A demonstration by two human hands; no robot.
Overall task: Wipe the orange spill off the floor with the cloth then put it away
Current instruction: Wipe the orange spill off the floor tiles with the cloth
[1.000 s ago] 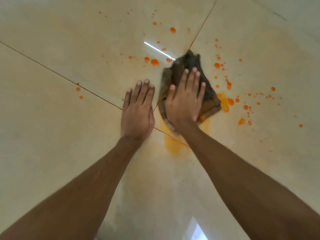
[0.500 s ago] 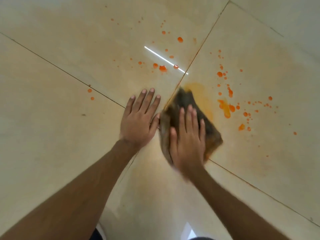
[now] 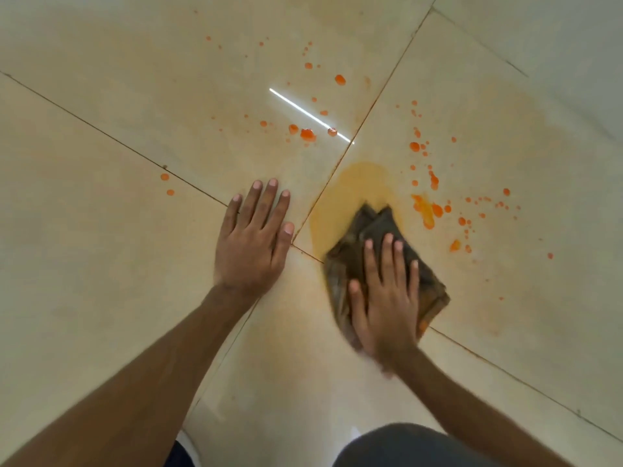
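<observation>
Brown folded fabric cloth [image 3: 374,235] lies flat on glossy beige tiled floor [image 3: 101,237], at the near edge of a pale orange smear [image 3: 354,190]. Right hand [image 3: 384,298] presses it down, fingers straight. Left hand [image 3: 251,244] rests flat on the tile beside it, holding nothing. Bright orange droplets [image 3: 307,134] lie scattered beyond and to the right. Judgement: wiping partway; most splatter unwiped, cloth not yet put away.
</observation>
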